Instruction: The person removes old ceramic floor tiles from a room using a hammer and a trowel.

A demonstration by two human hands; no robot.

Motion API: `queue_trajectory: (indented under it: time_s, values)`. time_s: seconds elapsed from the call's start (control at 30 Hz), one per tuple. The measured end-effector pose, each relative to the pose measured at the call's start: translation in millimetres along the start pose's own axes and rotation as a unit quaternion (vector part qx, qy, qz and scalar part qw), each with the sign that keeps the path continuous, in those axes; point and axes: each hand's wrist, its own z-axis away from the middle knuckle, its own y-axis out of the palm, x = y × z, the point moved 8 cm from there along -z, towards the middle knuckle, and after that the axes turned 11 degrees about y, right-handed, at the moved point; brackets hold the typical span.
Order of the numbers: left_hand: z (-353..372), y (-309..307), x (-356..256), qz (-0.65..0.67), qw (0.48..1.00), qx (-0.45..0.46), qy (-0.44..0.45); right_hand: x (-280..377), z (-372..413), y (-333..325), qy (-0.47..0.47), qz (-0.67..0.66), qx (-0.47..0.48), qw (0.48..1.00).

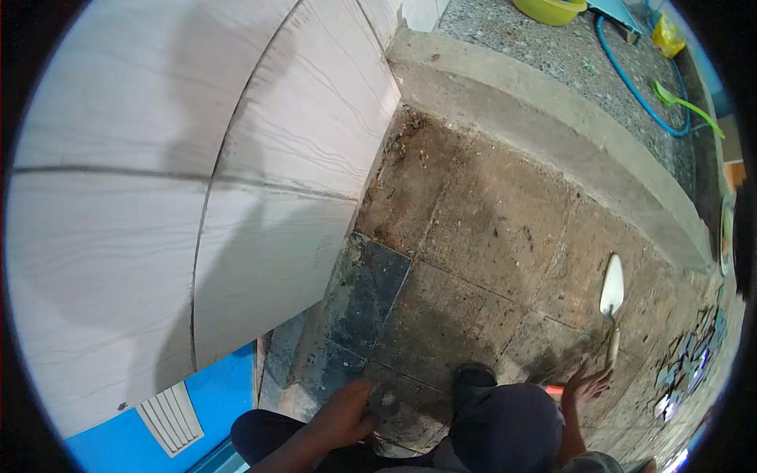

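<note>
My left hand (345, 415) hangs at the lower middle, over the dark tiles, with its fingers curled together. What it holds, if anything, is hidden. At the lower right, my right hand (585, 386) has its fingers apart, close to the handle end of a trowel (612, 288). The trowel lies on the dusty tiled floor (481, 229), its pale blade pointing away from me and its light handle towards my hand. Whether my fingertips touch the handle, I cannot tell. Beside my right wrist, a small red-orange thing (554, 389) shows partly.
White wall tiles (276, 118) rise at the left, above a blue surface with a vent (170, 418). A raised concrete ledge (552, 118) curves behind; beyond it are a yellow basin (550, 9), a blue hose (627, 83) and a green utensil (688, 106). Broken shiny pieces (690, 363) lie at right.
</note>
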Motion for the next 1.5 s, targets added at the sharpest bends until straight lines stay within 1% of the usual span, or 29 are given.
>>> queue_trajectory:
  time_s: [0.03, 0.1, 0.17, 0.2, 0.27, 0.3, 0.37, 0.4, 0.47, 0.53, 0.6, 0.67, 0.73, 0.8, 0.87, 0.9, 1.0, 1.03, 1.07, 1.1, 1.13, 1.17, 1.27, 1.3, 1.37, 1.43, 1.47, 1.5]
  values:
    - [-2, 6, 8, -0.01, 1.0, 0.006, 0.016, 1, -19, -1, 0.089, 0.022, 0.064, 0.994]
    - [0, 19, 21, -0.023, 0.999, 0.017, 0.042, 2, -55, 19, 0.1, -0.036, 0.04, 0.994]
    - [1, 32, 31, -0.061, 0.993, 0.031, 0.096, 25, -77, 21, 0.105, 0.039, 0.117, 0.987]
    - [2, 36, 31, -0.079, 0.989, 0.036, 0.121, 32, -91, 15, 0.083, 0.048, 0.136, 0.986]
    - [0, 38, 27, -0.092, 0.985, 0.032, 0.14, 44, -117, 0, 0.038, 0.063, 0.173, 0.982]
    - [-1, 40, 25, -0.098, 0.984, 0.032, 0.147, 56, -119, -11, -0.033, 0.108, 0.185, 0.976]
    - [-5, 50, 26, -0.108, 0.978, 0.032, 0.176, 70, -114, -30, -0.167, 0.2, 0.205, 0.943]
    - [-8, 55, 24, -0.114, 0.974, 0.033, 0.192, 73, -111, -37, -0.167, 0.131, 0.22, 0.952]
    - [-8, 70, 13, -0.148, 0.961, 0.077, 0.219, 82, -100, -53, -0.165, -0.009, 0.246, 0.955]
    - [-4, 83, -1, -0.173, 0.946, 0.106, 0.254, 110, -66, -80, -0.228, 0.035, 0.29, 0.929]
    - [4, 91, -15, -0.189, 0.929, 0.12, 0.293, 135, -18, -102, -0.364, -0.023, 0.225, 0.903]
    - [7, 94, -23, -0.174, 0.927, 0.122, 0.308, 172, 35, -137, -0.386, -0.03, 0.293, 0.874]
    - [10, 100, -25, -0.172, 0.925, 0.132, 0.312, 215, 82, -154, -0.424, -0.054, 0.32, 0.845]
    - [6, 110, -19, -0.184, 0.923, 0.144, 0.305, 260, 125, -166, -0.523, -0.105, 0.266, 0.803]
    - [7, 117, -18, -0.199, 0.922, 0.143, 0.301, 294, 149, -173, -0.514, -0.044, 0.289, 0.806]
    - [11, 120, -16, -0.208, 0.92, 0.147, 0.299, 299, 157, -172, -0.506, -0.014, 0.303, 0.808]
    - [22, 128, -19, -0.251, 0.901, 0.147, 0.322, 291, 164, -176, -0.51, -0.043, 0.311, 0.801]
    - [24, 133, -17, -0.252, 0.897, 0.158, 0.326, 287, 167, -179, -0.475, -0.07, 0.352, 0.803]
    - [27, 139, -15, -0.251, 0.894, 0.17, 0.329, 282, 176, -163, -0.429, -0.14, 0.425, 0.785]
    - [29, 145, -13, -0.25, 0.891, 0.182, 0.332, 280, 188, -139, -0.378, -0.207, 0.492, 0.756]
    - [30, 150, -11, -0.252, 0.89, 0.184, 0.333, 282, 194, -138, -0.322, -0.272, 0.552, 0.719]
    - [31, 156, -8, -0.254, 0.889, 0.186, 0.334, 283, 200, -142, -0.3, -0.31, 0.555, 0.712]
    - [36, 168, -5, -0.276, 0.88, 0.219, 0.317, 298, 202, -181, -0.326, -0.276, 0.432, 0.794]
    - [37, 171, -4, -0.286, 0.877, 0.234, 0.308, 301, 196, -187, -0.338, -0.268, 0.392, 0.812]
    - [42, 171, -4, -0.28, 0.877, 0.231, 0.315, 304, 181, -197, -0.357, -0.248, 0.31, 0.846]
    - [47, 170, -8, -0.281, 0.874, 0.228, 0.325, 306, 158, -203, -0.349, -0.219, 0.249, 0.876]
    - [50, 170, -10, -0.284, 0.871, 0.228, 0.329, 308, 148, -206, -0.346, -0.204, 0.22, 0.889]
    - [53, 171, -10, -0.288, 0.868, 0.229, 0.332, 314, 141, -209, -0.356, -0.192, 0.213, 0.889]
